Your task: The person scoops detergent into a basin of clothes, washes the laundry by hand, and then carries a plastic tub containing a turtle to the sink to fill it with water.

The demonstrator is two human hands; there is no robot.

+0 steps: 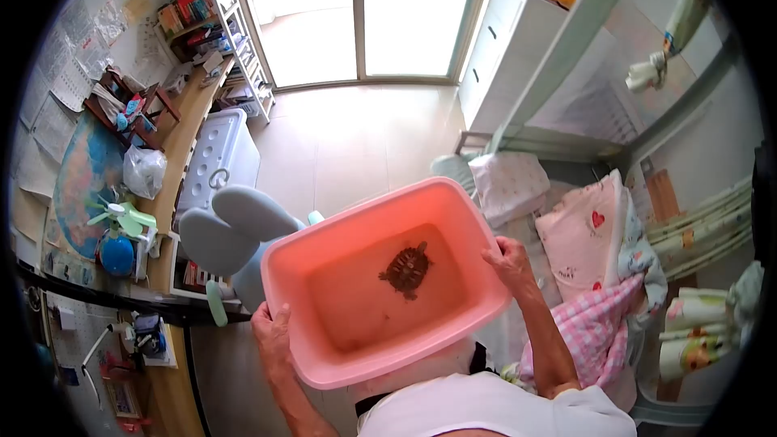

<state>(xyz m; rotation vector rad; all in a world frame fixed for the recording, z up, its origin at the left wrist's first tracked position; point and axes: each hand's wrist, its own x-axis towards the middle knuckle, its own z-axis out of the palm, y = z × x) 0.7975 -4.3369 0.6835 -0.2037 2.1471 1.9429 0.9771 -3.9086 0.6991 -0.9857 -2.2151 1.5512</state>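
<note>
Left hand (273,335) and right hand (510,265) pinch opposite sides of the pink basin (465,231); even, level support best steadies the turtle (406,271).

Pretty clearly somebody's home, a lived-in bedroom/study kinda room. There's bedding piled on the right, a pink pillow (584,222) with a red heart and a pink checked blanket (589,328), plus patterned curtains (700,226). Left side's got a long wooden desk (188,125) with a bookshelf (194,20) at its far end and a map (85,182) beside it. Big glass doors (364,16) on the far side, tiled floor (348,137).
</note>
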